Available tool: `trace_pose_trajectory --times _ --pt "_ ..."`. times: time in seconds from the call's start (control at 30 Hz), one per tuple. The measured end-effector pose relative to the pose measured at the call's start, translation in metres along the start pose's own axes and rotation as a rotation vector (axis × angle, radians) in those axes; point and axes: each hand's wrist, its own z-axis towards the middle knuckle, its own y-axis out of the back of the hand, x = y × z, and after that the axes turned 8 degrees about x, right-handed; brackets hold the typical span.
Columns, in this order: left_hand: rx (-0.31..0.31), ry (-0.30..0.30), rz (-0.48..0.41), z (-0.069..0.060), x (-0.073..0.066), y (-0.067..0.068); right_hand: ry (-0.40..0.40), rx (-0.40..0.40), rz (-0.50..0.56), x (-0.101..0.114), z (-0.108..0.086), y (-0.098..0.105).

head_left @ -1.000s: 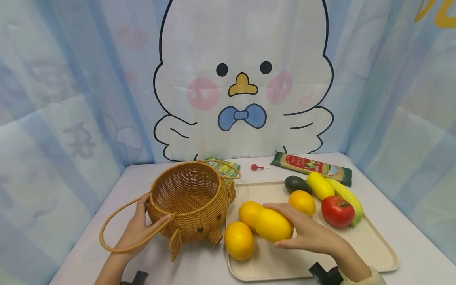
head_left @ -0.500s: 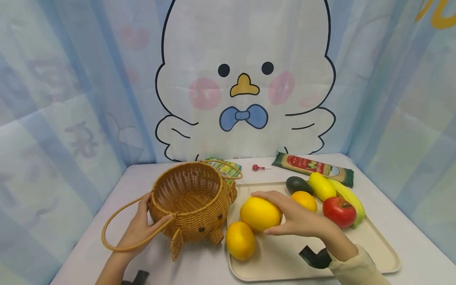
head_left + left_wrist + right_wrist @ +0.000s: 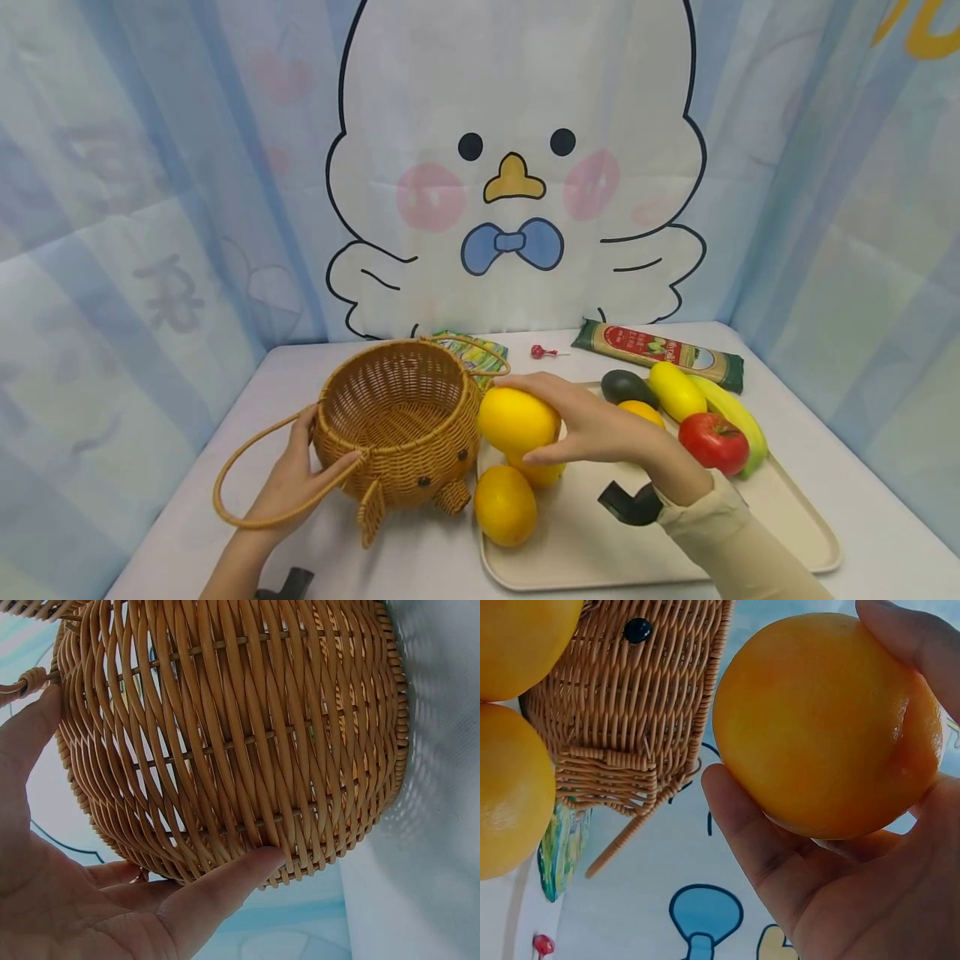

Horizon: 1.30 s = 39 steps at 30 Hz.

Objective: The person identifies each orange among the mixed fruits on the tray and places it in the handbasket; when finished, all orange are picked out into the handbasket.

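With the fingers of the left hand [image 3: 287, 477] spread against it, the wicker basket [image 3: 397, 475] is steadied on the worktop [image 3: 420, 562], while beside it, above the tray [image 3: 592, 542], an orange [image 3: 516, 421] is gripped by the right hand [image 3: 592, 421], apparently for transfer, with clearance over the rim next required.

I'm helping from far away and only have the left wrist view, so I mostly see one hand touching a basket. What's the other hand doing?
Observer: The right hand is holding an orange.
Operator: Is it in the basket yet?
Observer: No, it's held up outside the wicker basket, on the basket's right side in the head view.
Operator: Is there any red fruit?
Observer: Yes, a red apple is on the beige tray.
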Motion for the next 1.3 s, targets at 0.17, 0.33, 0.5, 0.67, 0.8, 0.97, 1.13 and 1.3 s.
trace_pose_trajectory --times 0.17,0.33,0.5,0.67,0.8,0.97,1.13,1.3 --pt "-0.002 -0.004 -0.001 -0.001 -0.001 0.0 -0.016 0.015 -0.003 0.006 0.005 0.003" --pt "-0.007 -0.011 -0.003 -0.001 0.0 0.0 -0.023 0.029 0.0 0.008 0.009 0.004" --pt "-0.008 -0.015 0.002 -0.001 0.0 0.0 0.011 0.035 -0.008 0.009 0.015 0.006" --pt "-0.003 -0.011 0.002 -0.001 0.0 0.0 0.05 0.038 -0.032 0.009 0.023 0.006" --pt "-0.002 -0.008 0.001 -0.001 0.0 0.0 0.1 0.035 -0.061 0.01 0.031 0.008" --pt "-0.006 -0.015 0.0 0.0 0.0 0.0 0.134 0.033 -0.059 0.011 0.04 0.01" --pt "-0.002 -0.01 0.001 0.0 0.0 0.0 0.134 0.036 -0.038 0.013 0.046 0.013" --pt "-0.001 -0.012 -0.003 -0.001 0.0 0.0 0.133 0.029 -0.045 0.015 0.052 0.015"
